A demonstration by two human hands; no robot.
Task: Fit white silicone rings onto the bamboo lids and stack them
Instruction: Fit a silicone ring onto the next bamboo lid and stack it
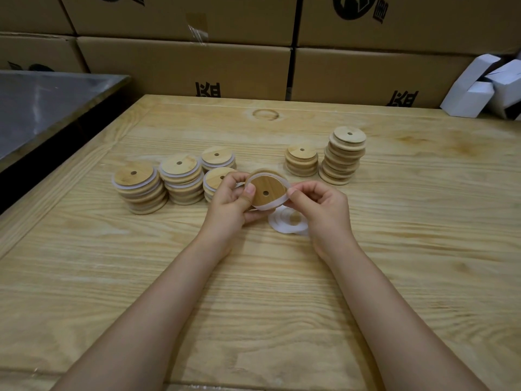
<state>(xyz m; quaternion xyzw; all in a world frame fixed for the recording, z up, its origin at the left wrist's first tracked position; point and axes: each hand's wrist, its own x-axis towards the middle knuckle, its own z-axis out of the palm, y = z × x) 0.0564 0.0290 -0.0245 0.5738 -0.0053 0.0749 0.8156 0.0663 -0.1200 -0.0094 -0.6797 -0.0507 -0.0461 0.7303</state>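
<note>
Left hand (231, 200) grips a tilted bamboo lid (266, 191), thumb on its face. Right hand (321, 206) pinches the white silicone ring (277, 203) at the lid's rim.

Matt pale bamboo lids (349, 134) with smooth white silicone rings (287, 221) sit on a grainy wooden desk (253, 292); plain brown cardboard boxes (183, 66) behind, dull metal tabletop (42, 105) beside its left edge.

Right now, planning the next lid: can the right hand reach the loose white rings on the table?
Probably yes: the loose rings lie close under the right hand, nothing between, but it pinches the held lid's ring.
</note>
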